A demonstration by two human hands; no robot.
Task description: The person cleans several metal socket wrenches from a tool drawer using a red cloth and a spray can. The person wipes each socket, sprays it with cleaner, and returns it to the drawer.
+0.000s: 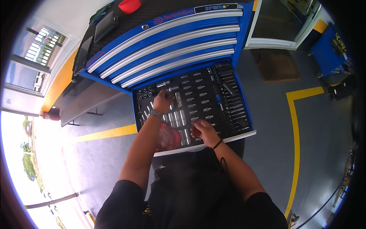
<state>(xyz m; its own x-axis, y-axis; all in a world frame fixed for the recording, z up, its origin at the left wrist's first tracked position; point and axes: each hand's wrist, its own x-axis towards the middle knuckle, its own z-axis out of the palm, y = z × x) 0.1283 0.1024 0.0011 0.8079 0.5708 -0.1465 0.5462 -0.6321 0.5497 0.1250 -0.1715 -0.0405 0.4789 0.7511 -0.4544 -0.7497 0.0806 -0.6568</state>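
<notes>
A pulled-out drawer [206, 149] of a blue tool chest lies in front of me, its black foam holding chrome sockets in rows. My left hand [163, 102] reaches into the left half, fingers bent down beside a large socket [173, 88]; what they grip, if anything, is hidden. Nearer the drawer's front edge, my right hand [206, 132] hovers over the small sockets [207, 109], its fingers curled together around something I cannot make out. A blue-handled screwdriver [218, 97] lies right of that hand. Long sockets [176, 119] stand in a group between my forearms.
The blue tool chest [167, 42] rises beyond the drawer with several closed drawers. A red round container [129, 5] is on its top. A red, partly see-through item [168, 137] shows by my left forearm. A bench [89, 103] is at left, a brown doormat [276, 65] at right.
</notes>
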